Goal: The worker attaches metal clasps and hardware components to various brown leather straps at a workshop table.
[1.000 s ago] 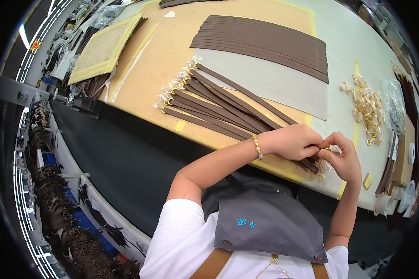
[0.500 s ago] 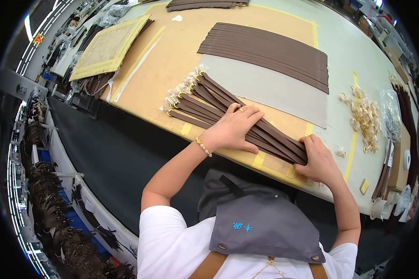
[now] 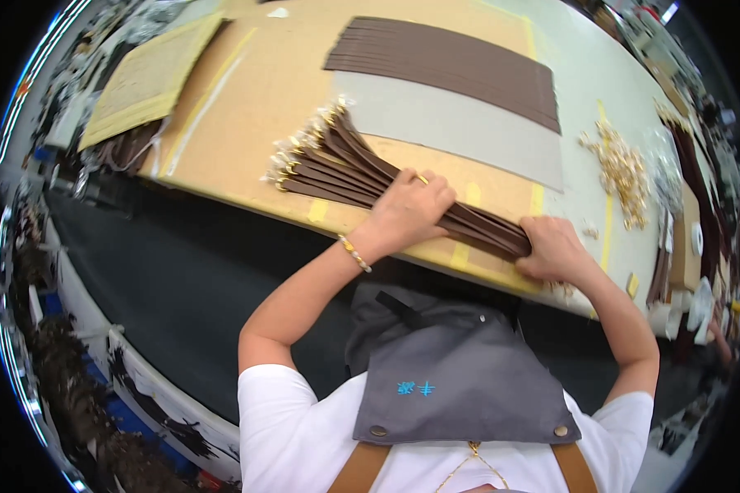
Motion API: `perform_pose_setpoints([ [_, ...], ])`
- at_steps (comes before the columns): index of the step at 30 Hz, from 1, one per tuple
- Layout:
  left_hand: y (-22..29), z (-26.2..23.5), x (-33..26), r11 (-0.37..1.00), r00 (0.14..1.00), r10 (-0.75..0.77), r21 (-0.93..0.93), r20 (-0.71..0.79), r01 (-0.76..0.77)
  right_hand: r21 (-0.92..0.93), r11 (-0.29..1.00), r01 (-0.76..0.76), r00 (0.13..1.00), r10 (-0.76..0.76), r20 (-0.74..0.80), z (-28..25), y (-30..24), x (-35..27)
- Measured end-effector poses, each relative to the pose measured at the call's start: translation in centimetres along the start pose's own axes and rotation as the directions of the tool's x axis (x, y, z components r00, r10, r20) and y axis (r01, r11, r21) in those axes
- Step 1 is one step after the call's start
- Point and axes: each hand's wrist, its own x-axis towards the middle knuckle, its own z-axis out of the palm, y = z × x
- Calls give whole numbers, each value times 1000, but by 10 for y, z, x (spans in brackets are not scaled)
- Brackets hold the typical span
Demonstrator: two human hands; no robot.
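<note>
Left hand and right hand curl fingers around the straps; uneven grip could let them slip apart.

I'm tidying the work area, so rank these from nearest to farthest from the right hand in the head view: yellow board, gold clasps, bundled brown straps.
1. Bundled brown straps: touching the right hand, extending to its left.
2. Gold clasps: piled beyond it, to its right.
3. Yellow board: far off to the left.
</note>
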Motion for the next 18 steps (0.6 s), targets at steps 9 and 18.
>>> perform_pose_setpoints([
  [9,-7,-14,5,997,999,17,-72,-42,-20,122,993,0,998,7,-55,-24,2,-5],
  [18,-58,-29,-15,994,999,-37,-102,-7,36,138,985,-99,989,82,123,-80,-21,-2],
])
